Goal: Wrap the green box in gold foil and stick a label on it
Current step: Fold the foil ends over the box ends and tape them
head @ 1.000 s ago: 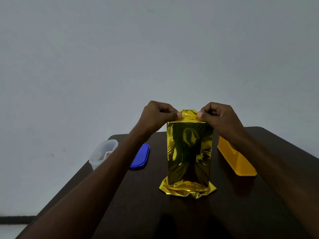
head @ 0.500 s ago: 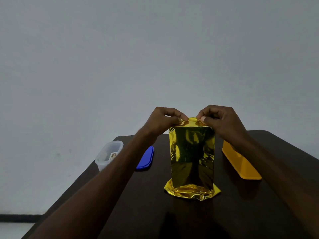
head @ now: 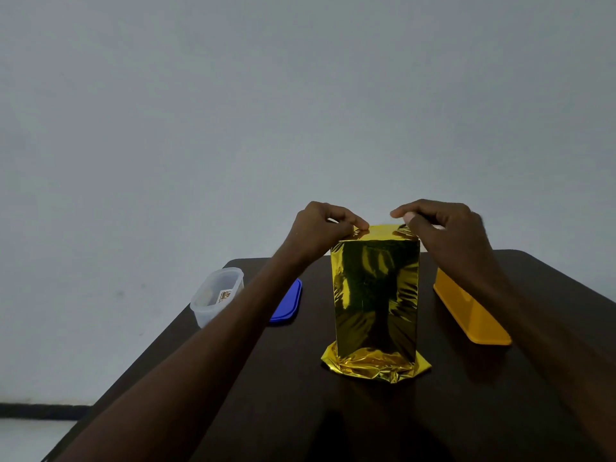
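At the far left of the dark, smooth table [head: 266, 411] a translucent plastic tub [head: 216, 296] with rounded corners is standing open, something small and printed showing through its wall. Just right of it a flat blue lid [head: 289, 303] with rounded ends is lying partly hidden under the left forearm. The left hand [head: 318, 233] is curling over the top left corner of the gold foil [head: 376, 295], thumb and forefinger pinching the crinkled edge. The foil is covering a tall upright box at the table's middle, its mirror-like face lightly creased and its lower end flaring in a crumpled skirt. The right hand [head: 446, 235] is pinching the top right corner the same way. Behind that wrist a long yellow plastic container [head: 473, 316] is lying.
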Action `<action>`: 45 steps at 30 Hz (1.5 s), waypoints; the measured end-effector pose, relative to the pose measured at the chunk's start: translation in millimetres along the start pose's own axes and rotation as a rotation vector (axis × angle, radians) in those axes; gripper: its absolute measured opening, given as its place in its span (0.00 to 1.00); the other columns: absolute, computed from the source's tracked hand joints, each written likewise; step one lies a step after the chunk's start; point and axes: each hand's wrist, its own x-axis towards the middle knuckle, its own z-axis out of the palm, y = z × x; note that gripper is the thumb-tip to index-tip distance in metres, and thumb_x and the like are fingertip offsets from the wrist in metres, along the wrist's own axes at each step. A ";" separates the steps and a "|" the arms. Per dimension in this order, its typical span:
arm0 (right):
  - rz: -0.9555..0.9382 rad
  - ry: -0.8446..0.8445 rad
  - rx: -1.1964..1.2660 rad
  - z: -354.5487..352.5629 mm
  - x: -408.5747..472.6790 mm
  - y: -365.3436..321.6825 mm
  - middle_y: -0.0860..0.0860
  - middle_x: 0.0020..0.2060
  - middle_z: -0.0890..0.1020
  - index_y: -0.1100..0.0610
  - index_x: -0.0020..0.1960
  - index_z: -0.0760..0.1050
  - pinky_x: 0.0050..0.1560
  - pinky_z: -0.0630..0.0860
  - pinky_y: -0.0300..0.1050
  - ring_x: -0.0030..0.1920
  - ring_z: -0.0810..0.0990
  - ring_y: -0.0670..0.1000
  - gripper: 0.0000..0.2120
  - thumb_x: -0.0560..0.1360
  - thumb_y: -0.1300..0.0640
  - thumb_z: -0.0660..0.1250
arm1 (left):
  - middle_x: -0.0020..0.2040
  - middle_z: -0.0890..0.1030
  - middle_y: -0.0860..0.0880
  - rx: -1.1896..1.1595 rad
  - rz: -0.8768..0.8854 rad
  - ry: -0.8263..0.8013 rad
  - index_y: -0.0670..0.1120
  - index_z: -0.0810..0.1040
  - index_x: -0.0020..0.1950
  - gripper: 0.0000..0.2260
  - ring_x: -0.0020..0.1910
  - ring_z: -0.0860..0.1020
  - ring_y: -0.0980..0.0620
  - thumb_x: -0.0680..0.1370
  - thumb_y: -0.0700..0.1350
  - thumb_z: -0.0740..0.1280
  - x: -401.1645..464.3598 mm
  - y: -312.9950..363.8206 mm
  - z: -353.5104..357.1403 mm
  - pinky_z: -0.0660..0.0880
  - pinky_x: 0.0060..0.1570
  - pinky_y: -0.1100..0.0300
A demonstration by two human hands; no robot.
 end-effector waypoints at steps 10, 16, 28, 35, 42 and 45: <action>-0.192 -0.123 -0.309 4.6 -27.8 6.5 0.54 0.62 0.81 0.54 0.63 0.80 0.63 0.76 0.55 0.64 0.79 0.54 0.22 0.73 0.46 0.68 | 0.41 0.82 0.64 0.013 0.004 0.027 0.54 0.87 0.46 0.12 0.47 0.80 0.62 0.76 0.40 0.67 1.8 -2.0 3.3 0.77 0.48 0.62; -0.205 -0.104 -0.331 4.4 -24.9 15.9 0.55 0.60 0.82 0.57 0.62 0.81 0.63 0.75 0.51 0.62 0.80 0.56 0.21 0.73 0.48 0.69 | 0.45 0.84 0.59 -0.019 0.012 0.020 0.54 0.87 0.46 0.12 0.49 0.80 0.59 0.75 0.41 0.65 6.4 -4.5 11.3 0.80 0.53 0.54; -0.240 -0.085 -0.378 7.2 -25.9 17.8 0.56 0.58 0.83 0.59 0.62 0.80 0.60 0.71 0.46 0.60 0.80 0.58 0.20 0.74 0.51 0.67 | 0.64 0.79 0.49 0.536 0.329 -0.030 0.48 0.74 0.70 0.20 0.61 0.77 0.52 0.81 0.54 0.60 -21.1 8.4 15.1 0.73 0.59 0.55; -0.209 -0.125 -0.399 5.1 -28.2 14.8 0.56 0.61 0.81 0.58 0.65 0.78 0.62 0.72 0.48 0.63 0.79 0.57 0.22 0.74 0.49 0.66 | 0.72 0.72 0.50 0.767 0.311 0.017 0.49 0.66 0.75 0.28 0.71 0.69 0.50 0.78 0.61 0.62 -39.1 0.6 29.0 0.71 0.64 0.49; -0.134 -0.069 -0.353 1.3 -35.1 5.6 0.54 0.62 0.81 0.55 0.65 0.79 0.61 0.76 0.52 0.63 0.79 0.55 0.22 0.75 0.45 0.64 | 0.72 0.71 0.49 0.658 0.202 0.097 0.48 0.68 0.73 0.29 0.73 0.65 0.48 0.76 0.60 0.66 -44.8 5.1 45.3 0.73 0.63 0.48; -0.038 0.059 -0.232 -6.4 -37.2 2.5 0.51 0.57 0.84 0.52 0.63 0.81 0.55 0.79 0.49 0.56 0.83 0.52 0.17 0.78 0.47 0.65 | 0.71 0.71 0.50 0.647 0.190 0.112 0.49 0.68 0.74 0.29 0.73 0.66 0.48 0.76 0.61 0.66 -43.1 1.5 46.1 0.73 0.63 0.47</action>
